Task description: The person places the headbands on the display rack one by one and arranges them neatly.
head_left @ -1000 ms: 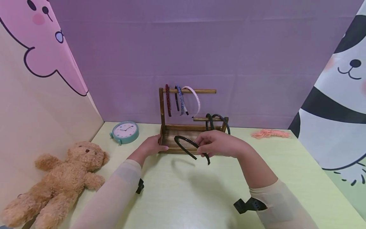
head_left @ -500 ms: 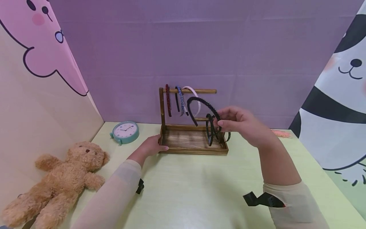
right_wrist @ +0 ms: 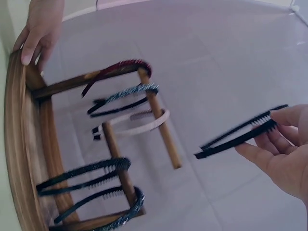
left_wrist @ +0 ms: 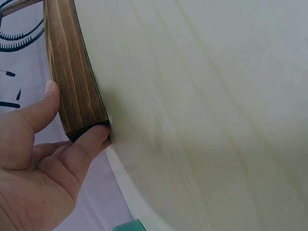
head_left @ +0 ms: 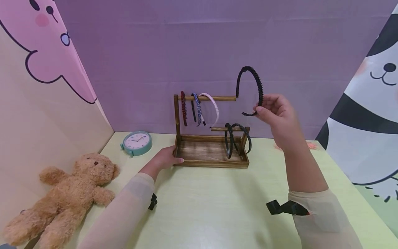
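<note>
A wooden headband stand (head_left: 211,164) with a tray base and two pegs stands at the back of the table. My left hand (head_left: 163,159) grips its left end; in the left wrist view the thumb lies on one side of the wood, fingers at the corner. My right hand (head_left: 281,119) pinches a black toothed headband (head_left: 260,88) in the air, just right of the tall peg's free end. From the tall peg hang a red headband (head_left: 183,109), a blue glittery headband (head_left: 197,109) and a white headband (head_left: 214,105). Dark headbands (head_left: 229,140) hang on the low peg.
A teal clock (head_left: 136,143) lies left of the stand. At the far left is a brown teddy bear (head_left: 74,193). Pink yarn-like strands (head_left: 312,146) lie at the back right, partly behind my right wrist. A purple cloth wall (head_left: 140,69) rises behind the stand.
My right hand has lifted the black headband from in front of the tray, up and to the right, to the tall peg's end. The left hand has kept its place on the stand.
</note>
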A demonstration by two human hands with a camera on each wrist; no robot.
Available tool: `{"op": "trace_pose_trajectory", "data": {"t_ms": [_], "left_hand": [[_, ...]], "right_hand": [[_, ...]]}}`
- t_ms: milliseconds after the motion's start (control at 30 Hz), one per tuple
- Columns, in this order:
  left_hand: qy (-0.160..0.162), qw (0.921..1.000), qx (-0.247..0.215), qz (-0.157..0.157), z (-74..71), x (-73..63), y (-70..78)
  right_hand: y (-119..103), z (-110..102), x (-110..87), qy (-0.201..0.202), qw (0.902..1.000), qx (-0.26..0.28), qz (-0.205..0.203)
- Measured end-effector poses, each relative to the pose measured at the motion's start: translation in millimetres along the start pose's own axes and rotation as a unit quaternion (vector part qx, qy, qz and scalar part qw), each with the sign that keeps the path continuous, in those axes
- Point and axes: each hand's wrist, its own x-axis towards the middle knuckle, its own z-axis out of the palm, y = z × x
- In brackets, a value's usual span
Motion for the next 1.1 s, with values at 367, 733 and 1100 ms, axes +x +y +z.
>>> {"op": "trace_pose_trajectory", "data": {"t_ms": [367,733,1100], "left_hand": [[0.004,1.0,0.004,0.007,-0.8,-2.5,2.2],[0.003,1.0,0.003,0.002,-1.2,-5.9,3.8],[0.007,0.9999,0.007,0.006,-0.8,-4.2,3.3]], "right_hand": [[40,-9,29.4,0.1,0.9825,-0.15,0.047],[71,11,50.1,0.062,0.9713,-0.197,0.118],[94,40,66.9,0.026,0.9646,-0.205,0.164]]}}
